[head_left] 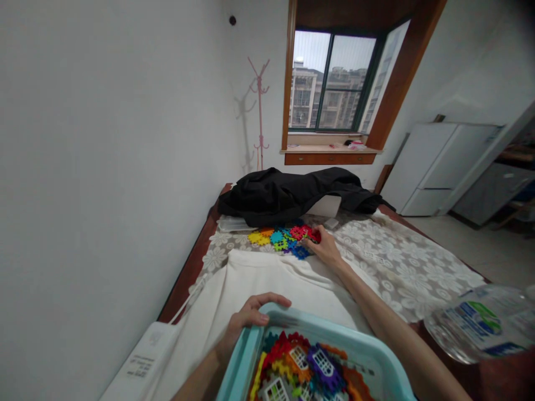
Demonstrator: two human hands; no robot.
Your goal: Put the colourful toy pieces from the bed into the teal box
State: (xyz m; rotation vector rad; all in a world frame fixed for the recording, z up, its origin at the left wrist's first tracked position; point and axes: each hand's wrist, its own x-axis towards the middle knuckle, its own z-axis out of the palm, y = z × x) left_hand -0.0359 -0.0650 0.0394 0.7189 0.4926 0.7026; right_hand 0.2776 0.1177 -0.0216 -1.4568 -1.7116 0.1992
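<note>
A light teal basket stands at the bottom of the view, holding many colourful plastic gear pieces. My left hand grips its far left corner, fingers over the rim. Farther off, my right hand reaches to the right end of a spread of gears in yellow, orange, blue, green and red. Its thumb and fingers curve around a red gear there. A white garment lies flat between the basket and the gear spread.
Black cloth is heaped at the table's far end, with a clear plastic tray by its left side. A large clear bottle lies at the right. A white box-like object sits at the lower left. The tablecloth has a floral pattern.
</note>
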